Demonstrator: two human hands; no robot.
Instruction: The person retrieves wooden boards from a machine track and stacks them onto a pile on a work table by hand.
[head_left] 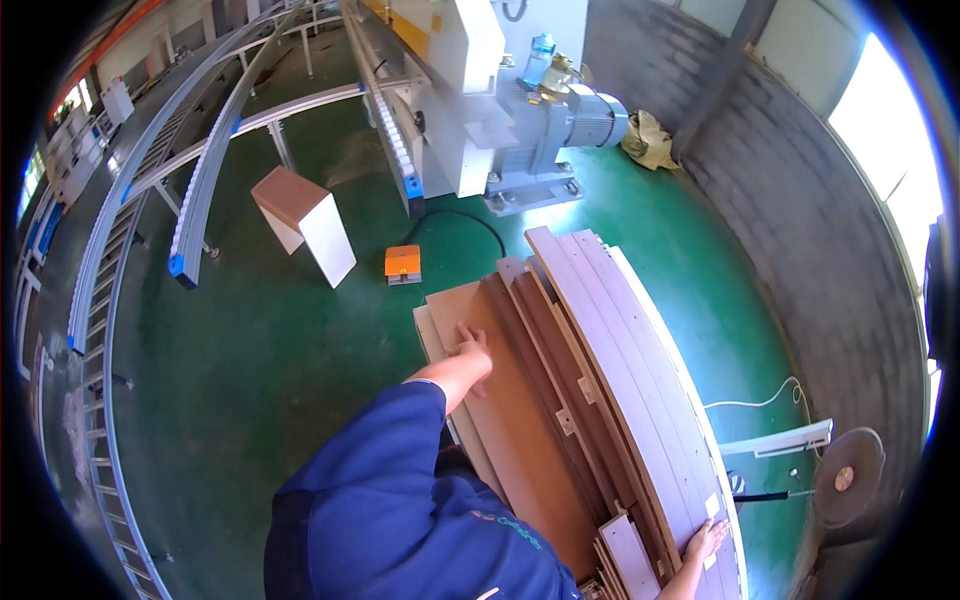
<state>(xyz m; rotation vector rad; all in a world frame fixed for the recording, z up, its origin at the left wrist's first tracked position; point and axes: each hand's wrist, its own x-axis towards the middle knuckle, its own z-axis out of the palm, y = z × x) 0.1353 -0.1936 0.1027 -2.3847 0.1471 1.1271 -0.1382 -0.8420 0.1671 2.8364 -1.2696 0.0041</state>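
A stack of long wooden boards lies in front of me. My left hand (471,356) rests on a wide brown board (530,440) on its left side, fingers apart. A pale panel (423,335) shows under that board's left edge. Further right, my right hand (707,541) lies flat with fingers stretched on the light greyish-mauve boards (640,350), next to a small white label (711,505). Between the hands run narrow dark brown strips (570,350) with pale tags. Short offcuts (628,555) sit at the near end.
An orange foot pedal (403,263) and a brown-topped white stool (305,215) stand on the green floor. Ahead is a machine with a grey motor (590,118). Roller conveyor rails (100,370) run along the left. A pedestal fan (846,477) stands right, by a grey wall (800,210).
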